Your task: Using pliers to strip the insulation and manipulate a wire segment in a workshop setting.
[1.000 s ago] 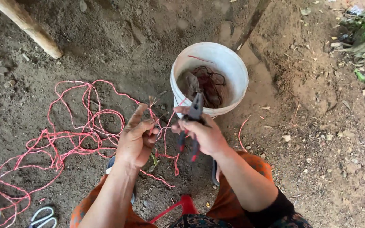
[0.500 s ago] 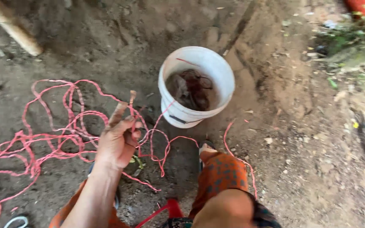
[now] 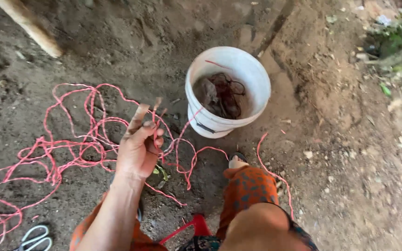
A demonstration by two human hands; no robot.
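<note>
Our left hand [image 3: 138, 151] pinches thin brown strips [image 3: 146, 111] w/ pink cord [image 3: 70, 153] under it, near white bucket [image 3: 229, 93]; right hand is out of view.

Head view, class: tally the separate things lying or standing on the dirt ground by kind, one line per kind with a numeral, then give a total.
White bucket: 1
Pink cord, loose tangle: 1
Scissors, white handles: 1
Wooden pole: 1
Total: 4
</note>
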